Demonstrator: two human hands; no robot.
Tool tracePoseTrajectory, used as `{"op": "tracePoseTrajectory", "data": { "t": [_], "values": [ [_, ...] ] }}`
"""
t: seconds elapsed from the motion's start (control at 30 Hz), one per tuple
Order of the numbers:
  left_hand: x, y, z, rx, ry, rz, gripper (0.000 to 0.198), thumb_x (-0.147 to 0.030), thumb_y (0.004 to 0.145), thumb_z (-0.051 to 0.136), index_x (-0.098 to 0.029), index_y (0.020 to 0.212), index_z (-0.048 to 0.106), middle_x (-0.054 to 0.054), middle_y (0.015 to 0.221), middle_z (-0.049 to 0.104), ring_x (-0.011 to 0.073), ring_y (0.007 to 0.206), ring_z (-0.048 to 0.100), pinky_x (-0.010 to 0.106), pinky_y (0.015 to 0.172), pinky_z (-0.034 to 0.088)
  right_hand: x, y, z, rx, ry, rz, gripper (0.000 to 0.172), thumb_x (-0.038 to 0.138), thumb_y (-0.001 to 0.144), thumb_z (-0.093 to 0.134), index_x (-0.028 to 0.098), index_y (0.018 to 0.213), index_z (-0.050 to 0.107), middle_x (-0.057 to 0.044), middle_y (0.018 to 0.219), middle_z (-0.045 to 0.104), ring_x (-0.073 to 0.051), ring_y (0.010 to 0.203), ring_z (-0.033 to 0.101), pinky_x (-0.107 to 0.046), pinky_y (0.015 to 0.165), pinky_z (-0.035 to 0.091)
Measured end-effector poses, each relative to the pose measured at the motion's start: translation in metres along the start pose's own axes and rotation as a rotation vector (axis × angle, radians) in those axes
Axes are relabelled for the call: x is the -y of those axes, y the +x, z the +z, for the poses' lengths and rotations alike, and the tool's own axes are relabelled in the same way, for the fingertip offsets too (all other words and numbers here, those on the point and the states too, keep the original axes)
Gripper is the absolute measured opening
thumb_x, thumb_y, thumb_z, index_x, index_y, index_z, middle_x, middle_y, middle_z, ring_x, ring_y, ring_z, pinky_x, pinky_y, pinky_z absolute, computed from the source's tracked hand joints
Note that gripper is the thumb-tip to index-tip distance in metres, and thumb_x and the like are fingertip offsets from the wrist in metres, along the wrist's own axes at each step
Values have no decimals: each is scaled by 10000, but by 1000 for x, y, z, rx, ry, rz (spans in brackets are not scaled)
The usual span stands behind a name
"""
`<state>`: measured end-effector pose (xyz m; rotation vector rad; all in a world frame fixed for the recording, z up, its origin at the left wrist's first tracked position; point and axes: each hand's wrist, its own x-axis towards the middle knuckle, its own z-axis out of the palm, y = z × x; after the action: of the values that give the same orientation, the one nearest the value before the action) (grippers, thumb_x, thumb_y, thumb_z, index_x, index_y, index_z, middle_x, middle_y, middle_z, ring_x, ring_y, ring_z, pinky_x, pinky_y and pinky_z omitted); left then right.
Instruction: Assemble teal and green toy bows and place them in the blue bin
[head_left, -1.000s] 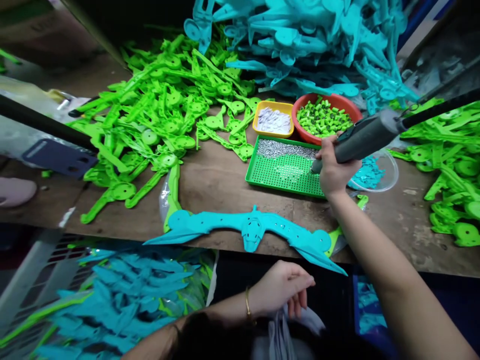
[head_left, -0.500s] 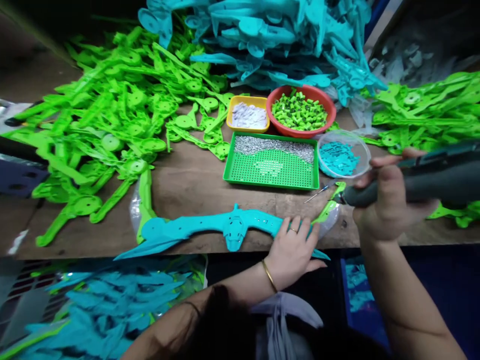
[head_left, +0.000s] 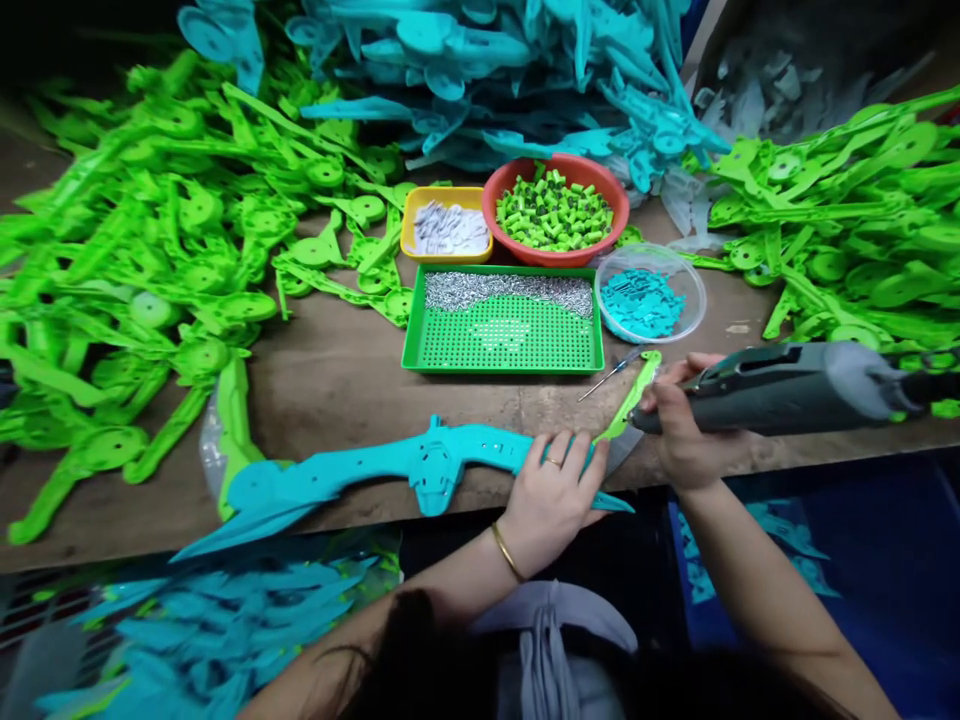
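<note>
A blue plastic toy bow (head_left: 352, 462) lies along the front edge of the wooden bench, with a green limb (head_left: 238, 430) at its left end and another green limb (head_left: 634, 395) at its right. My left hand (head_left: 555, 490) grips the bow's right part, fingers over the top and the thumb mostly hidden under it. In my right hand (head_left: 694, 430) is a grey electric screwdriver (head_left: 780, 388), held nearly level. Its tip meets the right green limb; the bit itself is hidden. Beside that limb lies a thin small screwdriver (head_left: 609, 377).
A green tray (head_left: 502, 345) of small screws sits behind the bow. Around it are a yellow tray (head_left: 409, 245), a red bowl (head_left: 555, 255) and a clear tub (head_left: 694, 310). Green parts (head_left: 172, 215) and blue parts (head_left: 450, 60) are heaped behind. More blue parts (head_left: 217, 630) lie below the bench.
The view has shifted, so the bench things appear further left. My left hand stays on the bow. The electric screwdriver now lies closer along the right limb and shows more of its body.
</note>
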<state>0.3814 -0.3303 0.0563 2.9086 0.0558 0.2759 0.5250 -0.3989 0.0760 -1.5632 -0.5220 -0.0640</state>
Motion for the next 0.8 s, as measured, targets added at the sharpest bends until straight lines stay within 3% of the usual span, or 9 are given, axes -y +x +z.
{"op": "tracePoseTrajectory", "data": {
  "t": [0.1,0.23,0.3,0.4,0.57,0.67,0.8],
  "values": [
    [1,0,0,-12,3,8,685,-596,799,535,-85,1254,494,190,1214,565,322,1098,514,455,922,376,-4,-1,-3,-19,-46,-45,352,416,686,710,239,963,585,8,703,620,-185,635,646,-334,573,551],
    [1,-1,-1,15,-34,4,704,-577,765,601,-95,1265,485,180,1230,563,327,1100,510,458,926,369,17,14,4,80,-3,-15,317,324,675,736,229,951,613,8,716,659,-161,564,624,-323,554,546],
    [1,-2,-1,42,-65,0,722,-568,751,625,-99,1277,472,179,1262,547,334,1116,500,462,934,367,30,28,22,87,70,-8,317,306,685,730,235,969,607,14,754,672,-127,501,589,-298,515,532],
    [0,-2,0,73,-96,-19,737,-524,742,661,-105,1307,440,176,1312,515,339,1164,471,471,963,350,36,47,67,16,199,-46,248,351,718,695,241,915,590,34,749,648,-89,460,552,-256,471,506],
    [-1,-4,2,60,-95,-29,737,-526,736,668,-105,1301,449,172,1311,519,319,1166,473,463,991,333,12,53,137,30,231,-43,239,404,731,661,199,833,590,37,668,593,-86,488,548,-256,512,510],
    [-1,-5,4,28,-45,-3,735,-540,749,647,-98,1302,447,167,1320,511,307,1167,475,458,985,346,0,49,150,59,209,-76,270,424,739,653,186,851,589,24,693,605,-90,517,554,-278,566,526],
    [1,-7,5,0,15,20,695,-543,778,612,-108,1297,456,155,1330,498,290,1173,470,446,980,354,-9,47,149,73,190,-100,272,423,747,653,188,862,579,25,687,585,-92,524,546,-282,565,520]
  ]
}}
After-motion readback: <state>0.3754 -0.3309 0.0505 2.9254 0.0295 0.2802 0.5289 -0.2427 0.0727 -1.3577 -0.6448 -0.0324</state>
